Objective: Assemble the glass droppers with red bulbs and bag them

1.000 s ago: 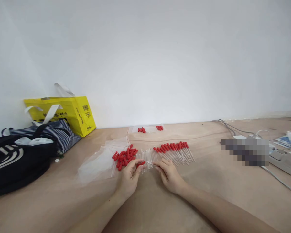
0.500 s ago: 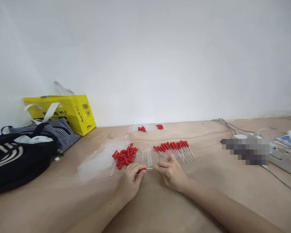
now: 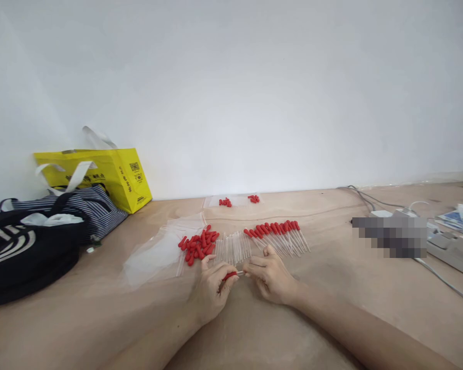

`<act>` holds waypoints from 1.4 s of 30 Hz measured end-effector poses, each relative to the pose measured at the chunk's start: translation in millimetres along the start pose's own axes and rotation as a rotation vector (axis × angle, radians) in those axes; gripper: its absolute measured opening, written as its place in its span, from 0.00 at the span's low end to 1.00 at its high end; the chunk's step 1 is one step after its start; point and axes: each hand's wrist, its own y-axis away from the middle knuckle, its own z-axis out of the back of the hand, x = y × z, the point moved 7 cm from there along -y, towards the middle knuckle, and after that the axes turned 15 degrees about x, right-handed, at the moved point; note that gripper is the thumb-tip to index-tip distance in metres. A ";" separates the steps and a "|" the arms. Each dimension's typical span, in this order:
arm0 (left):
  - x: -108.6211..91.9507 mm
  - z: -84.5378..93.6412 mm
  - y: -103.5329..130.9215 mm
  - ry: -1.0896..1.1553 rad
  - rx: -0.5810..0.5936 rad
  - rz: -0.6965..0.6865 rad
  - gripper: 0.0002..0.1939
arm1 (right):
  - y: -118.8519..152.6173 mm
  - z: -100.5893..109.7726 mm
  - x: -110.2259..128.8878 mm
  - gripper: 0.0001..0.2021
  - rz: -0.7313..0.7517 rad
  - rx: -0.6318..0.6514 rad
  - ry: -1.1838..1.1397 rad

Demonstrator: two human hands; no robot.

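Observation:
Between thumb and fingers, my left hand (image 3: 216,288) pinches a red rubber bulb (image 3: 230,276). My right hand (image 3: 272,275) is closed on a thin clear tube (image 3: 241,273), whose visible end meets the bulb. Just beyond the hands lies a row of clear tubes (image 3: 233,247). Left of that row is a pile of loose red bulbs (image 3: 196,244). To its right, several tubes with red bulbs on their ends (image 3: 280,231) lie slanted side by side.
Clear plastic bags (image 3: 150,257) lie left of the pile. Another bag with red bulbs (image 3: 237,201) is near the wall. A yellow bag (image 3: 133,180), striped bag (image 3: 108,210) and black bag (image 3: 34,257) stand left. Cables and a white power strip (image 3: 451,252) are at right.
My left hand has shifted slightly right and nearer to me with the red bulb, closer to my right hand. Less of the tube shows between the hands.

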 end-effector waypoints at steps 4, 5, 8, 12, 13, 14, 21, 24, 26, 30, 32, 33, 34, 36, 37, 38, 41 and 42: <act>12.7 0.0 -3.7 0.052 0.035 0.081 0.09 | -3.8 2.9 -4.7 0.11 -0.064 0.047 0.033; 15.3 0.8 -4.3 0.051 0.036 0.094 0.09 | -4.1 3.1 -6.1 0.10 -0.079 0.059 0.051; 20.2 6.7 -4.3 0.005 -0.014 0.115 0.09 | -3.3 1.4 -13.0 0.09 -0.126 0.098 0.090; 31.3 18.1 0.5 -0.063 -0.160 0.204 0.19 | 3.6 7.1 -46.9 0.10 -0.424 0.007 0.066; 34.9 18.9 1.3 -0.073 -0.172 0.226 0.20 | 7.2 9.8 -59.0 0.10 -0.536 -0.033 0.059; 38.3 18.9 1.7 -0.081 -0.174 0.243 0.19 | 10.9 11.9 -70.6 0.11 -0.642 -0.064 0.059; 45.9 14.3 0.3 -0.115 -0.125 0.275 0.15 | 22.2 6.4 -116.4 0.11 -0.964 0.023 0.132; 45.3 13.8 0.1 -0.107 -0.112 0.291 0.14 | 22.7 4.8 -115.9 0.09 -0.972 0.028 0.166; 45.3 14.2 0.2 -0.105 -0.113 0.294 0.13 | 19.9 7.4 -109.3 0.09 -0.932 -0.015 0.187; 45.9 14.5 0.7 -0.104 -0.117 0.291 0.12 | 2.3 4.2 -87.4 0.09 -0.713 -0.012 0.168; 46.4 14.4 1.1 -0.102 -0.120 0.290 0.11 | -5.6 -2.6 -79.9 0.10 -0.660 0.042 0.165; 46.6 14.3 1.3 -0.100 -0.121 0.290 0.11 | -7.9 -5.5 -78.5 0.11 -0.669 0.060 0.174; 46.8 14.2 1.3 -0.099 -0.121 0.290 0.11 | -9.5 -7.8 -78.1 0.12 -0.691 0.071 0.186; 47.2 14.3 1.3 -0.101 -0.124 0.294 0.10 | -11.9 -10.9 -79.0 0.12 -0.744 0.081 0.203; 47.3 14.8 1.4 -0.105 -0.128 0.299 0.10 | -13.2 -12.1 -79.7 0.12 -0.764 0.087 0.204; 47.4 15.5 1.4 -0.110 -0.132 0.307 0.09 | -14.7 -13.2 -80.4 0.13 -0.780 0.097 0.200; 47.8 18.7 2.2 -0.128 -0.159 0.344 0.08 | -19.9 -14.5 -82.1 0.15 -0.831 0.120 0.187; 47.9 19.9 2.6 -0.136 -0.170 0.360 0.07 | -21.8 -14.4 -82.5 0.16 -0.848 0.125 0.189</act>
